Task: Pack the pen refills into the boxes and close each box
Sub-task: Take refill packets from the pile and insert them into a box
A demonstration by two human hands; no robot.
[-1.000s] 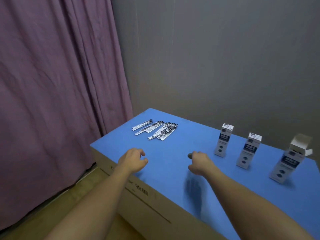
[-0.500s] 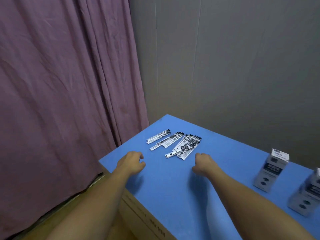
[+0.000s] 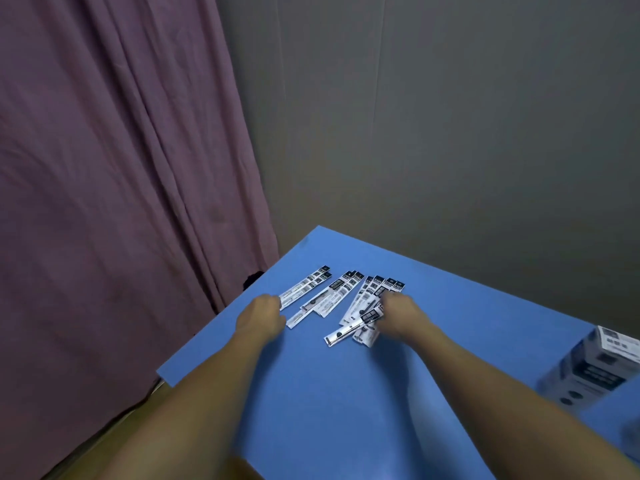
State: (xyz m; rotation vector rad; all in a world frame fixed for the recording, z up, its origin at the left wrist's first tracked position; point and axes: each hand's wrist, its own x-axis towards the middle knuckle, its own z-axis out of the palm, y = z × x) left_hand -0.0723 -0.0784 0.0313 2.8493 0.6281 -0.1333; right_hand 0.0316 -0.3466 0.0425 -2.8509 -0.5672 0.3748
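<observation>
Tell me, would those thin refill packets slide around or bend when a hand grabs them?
Probably both. The refill packets are long flat strips lying loose and overlapping on the smooth blue table, so they would likely skid when nudged. They look thin and light, so they may flex, though the refill inside probably stiffens them.

Single head view, wide-angle, looking forward and down over table (image 3: 450, 306) corner; forearms enter from bottom edge; curtain (image 3: 104, 168) fills left half.
</observation>
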